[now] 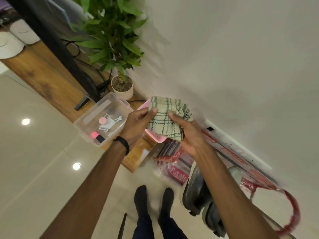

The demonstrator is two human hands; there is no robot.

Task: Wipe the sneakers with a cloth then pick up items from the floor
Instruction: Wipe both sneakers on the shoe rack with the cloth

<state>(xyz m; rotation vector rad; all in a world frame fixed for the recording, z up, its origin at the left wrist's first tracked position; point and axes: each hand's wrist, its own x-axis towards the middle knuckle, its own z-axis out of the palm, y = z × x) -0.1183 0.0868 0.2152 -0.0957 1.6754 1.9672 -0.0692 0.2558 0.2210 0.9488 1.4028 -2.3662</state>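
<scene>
A pale green checked cloth (165, 118) is bunched between both hands above the end of the wooden cabinet. My left hand (138, 125) pinches its left edge with thumb and fingers. My right hand (188, 133) grips its right and lower part. A dark sneaker with a white sole (195, 192) lies on the floor at the lower right, partly hidden behind my right forearm. A second dark sneaker (214, 221) shows just below it.
A clear plastic box (103, 118) holding small items sits on the wooden cabinet (43, 73), with a pink lid (155, 135) under the cloth. A potted plant (120, 83) stands behind. Red printed bags (176, 168) lie on the floor by the wall. My socked feet (153, 202) stand below.
</scene>
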